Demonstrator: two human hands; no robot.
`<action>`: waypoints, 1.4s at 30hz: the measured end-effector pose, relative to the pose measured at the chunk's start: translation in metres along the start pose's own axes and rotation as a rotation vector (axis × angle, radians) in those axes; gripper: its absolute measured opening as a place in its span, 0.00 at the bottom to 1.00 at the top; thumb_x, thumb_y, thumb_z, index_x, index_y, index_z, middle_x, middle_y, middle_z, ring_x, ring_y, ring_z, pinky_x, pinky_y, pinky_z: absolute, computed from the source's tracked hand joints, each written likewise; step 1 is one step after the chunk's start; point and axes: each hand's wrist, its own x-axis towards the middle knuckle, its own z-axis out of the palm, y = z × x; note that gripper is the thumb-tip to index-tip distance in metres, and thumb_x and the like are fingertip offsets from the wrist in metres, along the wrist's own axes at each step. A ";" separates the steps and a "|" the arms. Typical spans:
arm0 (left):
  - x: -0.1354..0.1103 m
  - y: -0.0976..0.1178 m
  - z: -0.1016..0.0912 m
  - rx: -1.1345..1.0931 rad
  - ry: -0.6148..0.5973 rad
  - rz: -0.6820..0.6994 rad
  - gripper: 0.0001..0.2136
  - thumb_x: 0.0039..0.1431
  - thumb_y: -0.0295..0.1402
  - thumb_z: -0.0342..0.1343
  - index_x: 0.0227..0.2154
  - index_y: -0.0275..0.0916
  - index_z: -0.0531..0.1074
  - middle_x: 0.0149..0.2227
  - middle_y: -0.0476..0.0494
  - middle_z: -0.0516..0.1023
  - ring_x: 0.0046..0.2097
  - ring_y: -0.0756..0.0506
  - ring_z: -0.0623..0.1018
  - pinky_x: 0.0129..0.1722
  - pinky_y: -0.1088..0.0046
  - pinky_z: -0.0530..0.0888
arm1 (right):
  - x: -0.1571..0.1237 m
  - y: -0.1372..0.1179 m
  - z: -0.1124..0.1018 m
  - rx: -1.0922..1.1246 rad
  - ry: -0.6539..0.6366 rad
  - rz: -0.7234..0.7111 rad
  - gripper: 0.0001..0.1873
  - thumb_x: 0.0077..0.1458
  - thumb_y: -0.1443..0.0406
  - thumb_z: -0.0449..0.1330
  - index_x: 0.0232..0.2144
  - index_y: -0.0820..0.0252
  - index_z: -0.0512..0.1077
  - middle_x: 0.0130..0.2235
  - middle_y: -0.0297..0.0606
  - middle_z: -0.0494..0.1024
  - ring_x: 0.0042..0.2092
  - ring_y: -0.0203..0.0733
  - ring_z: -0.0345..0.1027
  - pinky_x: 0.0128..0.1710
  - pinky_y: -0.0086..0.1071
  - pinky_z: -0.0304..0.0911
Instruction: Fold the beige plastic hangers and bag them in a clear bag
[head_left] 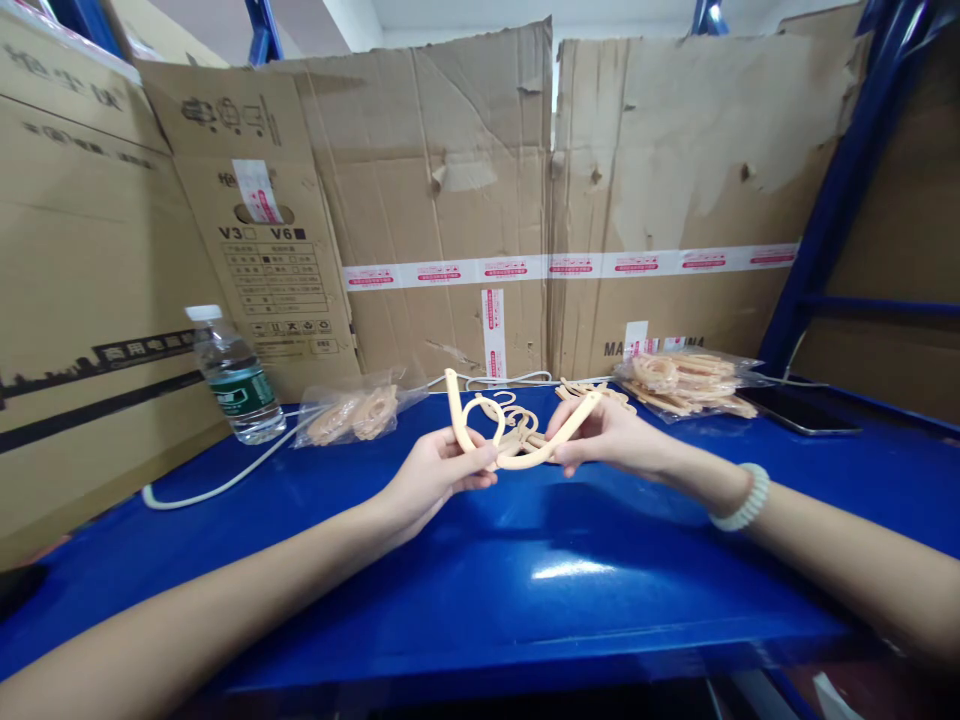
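Both hands hold a cream plastic folding hanger (529, 460) above the blue surface, with its hook loop and arms turned upward. My left hand (442, 465) pinches it near the loop at the left. On the other side my right hand (600, 435), with a pale band at the wrist, grips the right arm between thumb and fingers. Behind the held piece lie more loose cream hanger parts (517, 415), partly covered by it. Another pile of similar parts (596, 390) is just behind my right hand.
A clear bag of cream parts (352, 415) lies at the left, near a water bottle (238, 380) and white cable (217, 495). Another filled bag (682, 380) and a dark phone (799, 410) are at the right. Cardboard (450, 200) walls the back of the blue shelf (450, 620).
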 end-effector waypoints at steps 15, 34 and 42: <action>0.025 0.040 -0.057 0.376 -0.120 0.028 0.09 0.42 0.27 0.69 0.28 0.34 0.77 0.27 0.45 0.79 0.31 0.49 0.78 0.30 0.79 0.72 | -0.003 -0.028 -0.067 -0.957 -0.158 -0.085 0.05 0.46 0.65 0.64 0.28 0.61 0.76 0.31 0.36 0.78 0.34 0.40 0.72 0.34 0.32 0.66; 0.024 0.017 -0.058 1.520 -0.326 0.746 0.03 0.58 0.31 0.56 0.31 0.38 0.72 0.35 0.45 0.76 0.39 0.44 0.73 0.38 0.69 0.67 | 0.000 -0.017 -0.066 -1.119 -0.268 0.218 0.05 0.42 0.66 0.67 0.25 0.63 0.78 0.27 0.36 0.79 0.30 0.41 0.71 0.29 0.29 0.60; 0.024 0.015 -0.057 1.509 -0.328 0.806 0.05 0.62 0.31 0.53 0.32 0.38 0.71 0.34 0.46 0.76 0.38 0.45 0.74 0.38 0.69 0.67 | -0.001 -0.023 -0.066 -1.164 -0.252 0.245 0.02 0.43 0.68 0.64 0.24 0.62 0.77 0.25 0.34 0.76 0.28 0.39 0.69 0.27 0.28 0.58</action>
